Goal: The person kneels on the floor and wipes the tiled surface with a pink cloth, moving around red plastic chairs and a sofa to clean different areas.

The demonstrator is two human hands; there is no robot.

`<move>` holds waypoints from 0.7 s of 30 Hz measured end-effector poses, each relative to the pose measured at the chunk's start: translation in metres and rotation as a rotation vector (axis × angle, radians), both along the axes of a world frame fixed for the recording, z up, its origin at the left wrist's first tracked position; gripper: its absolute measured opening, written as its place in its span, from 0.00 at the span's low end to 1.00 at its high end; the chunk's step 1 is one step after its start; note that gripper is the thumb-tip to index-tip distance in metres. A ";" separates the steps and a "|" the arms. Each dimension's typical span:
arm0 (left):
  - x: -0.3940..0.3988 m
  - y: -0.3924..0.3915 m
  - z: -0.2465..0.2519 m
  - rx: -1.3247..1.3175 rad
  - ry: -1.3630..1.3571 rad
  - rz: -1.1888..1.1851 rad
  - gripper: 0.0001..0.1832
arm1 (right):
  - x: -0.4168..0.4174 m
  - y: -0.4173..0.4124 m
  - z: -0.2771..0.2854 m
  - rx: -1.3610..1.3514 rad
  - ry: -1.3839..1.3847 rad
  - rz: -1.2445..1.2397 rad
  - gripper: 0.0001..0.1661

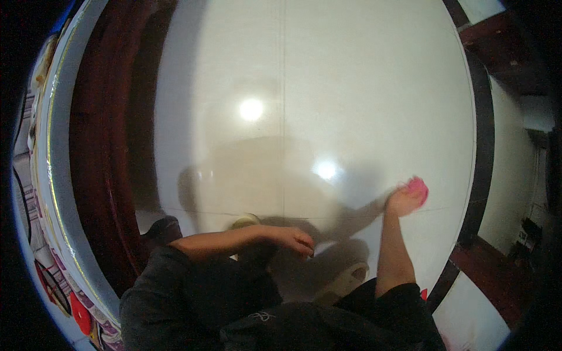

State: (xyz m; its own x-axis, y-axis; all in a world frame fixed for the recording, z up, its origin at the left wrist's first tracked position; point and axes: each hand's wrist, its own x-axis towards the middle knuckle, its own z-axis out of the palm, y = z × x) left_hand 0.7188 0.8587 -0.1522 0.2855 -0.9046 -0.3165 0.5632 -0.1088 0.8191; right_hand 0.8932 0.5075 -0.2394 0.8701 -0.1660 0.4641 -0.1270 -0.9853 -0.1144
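Observation:
My right hand (404, 202) is stretched out to the right, low over the glossy white tiled floor (351, 87). It grips a bright pink cloth or sponge (418, 191), partly covered by the fingers and blurred. Nothing shows in my left hand (295, 240), which hangs across the front of my body with its fingers loosely bent and slightly apart. Beneath the left forearm a pale shoe (246, 220) is partly visible. Another pale shoe (351, 276) shows between my arms, in shadow.
Along the left runs a dark reddish wooden base (103, 131) below a pale edge with shiny gold trim (55, 153). Patterned fabric (26, 149) lies beyond it. A dark border strip (482, 131) bounds the floor at right, near dark reddish wooden pieces (491, 267).

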 end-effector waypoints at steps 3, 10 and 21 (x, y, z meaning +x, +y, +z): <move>0.016 0.017 0.018 0.034 0.112 -0.096 0.22 | 0.040 0.135 0.036 -0.020 0.036 0.392 0.28; 0.023 0.024 0.023 0.003 0.104 -0.093 0.21 | 0.014 0.309 0.057 0.200 0.384 0.798 0.32; -0.022 0.031 -0.001 -0.144 0.202 -0.109 0.22 | -0.059 0.115 0.088 0.171 0.456 0.600 0.21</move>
State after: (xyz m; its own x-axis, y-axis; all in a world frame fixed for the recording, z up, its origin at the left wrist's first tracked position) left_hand 0.6970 0.8893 -0.1529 0.1278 -0.9665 -0.2228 0.7079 -0.0685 0.7030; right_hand 0.8346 0.6229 -0.1514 0.9328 0.3572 0.0484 0.3520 -0.8738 -0.3355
